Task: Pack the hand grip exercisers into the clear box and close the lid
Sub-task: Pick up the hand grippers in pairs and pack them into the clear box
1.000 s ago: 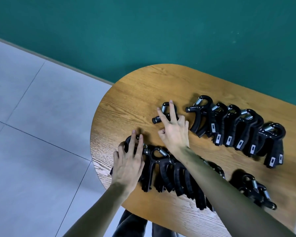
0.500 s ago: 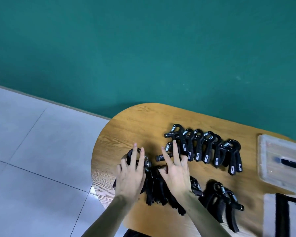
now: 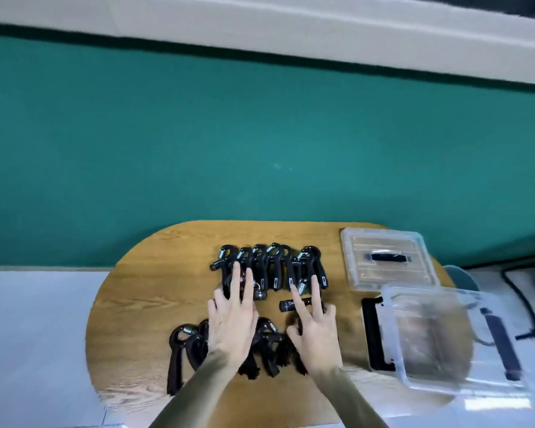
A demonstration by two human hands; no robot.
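Several black hand grip exercisers lie on the wooden table (image 3: 136, 304) in two rows: a far row (image 3: 272, 267) and a near row (image 3: 192, 347). My left hand (image 3: 233, 316) is spread flat, its fingertips touching the far row's left end. Spread open beside it, my right hand (image 3: 314, 330) has two fingers reaching the far row's right end, over a loose exerciser (image 3: 286, 305). Neither hand grips anything. The clear box (image 3: 436, 338) stands open at the table's right end, with black latches. Its clear lid (image 3: 386, 261) with a black handle lies behind it.
A teal wall rises behind the table. Pale floor tiles surround the table's left side. Black cables (image 3: 525, 304) run on the floor at the far right. The table's rounded left end lies beyond the exercisers.
The view has tilted up and to the right, bringing the box and lid fully into sight. Both hands have moved from the near row forward to the far row.
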